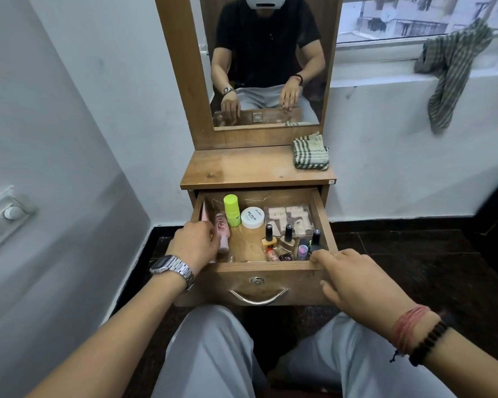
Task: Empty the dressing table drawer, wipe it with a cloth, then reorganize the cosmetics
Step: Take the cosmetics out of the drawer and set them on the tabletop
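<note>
1. The drawer (270, 275) is pulled open and still full: a lime bottle (232, 210) standing at the back, a white jar (252, 217) just beside it, a clear box (291, 218) back right, and nail polishes (288, 242) clustered front right.
2. A pink tube (222, 231) lies along the left side, long axis running front to back.
3. The left hand (194, 245) reaches in at that tube, fingers curled, but I can't tell if it's gripping.
4. The right hand (354, 282) rests on the drawer's front right corner, fingers relaxed.
5. A folded checked cloth (310, 155) sits on the bench (242, 168), back right.
</note>
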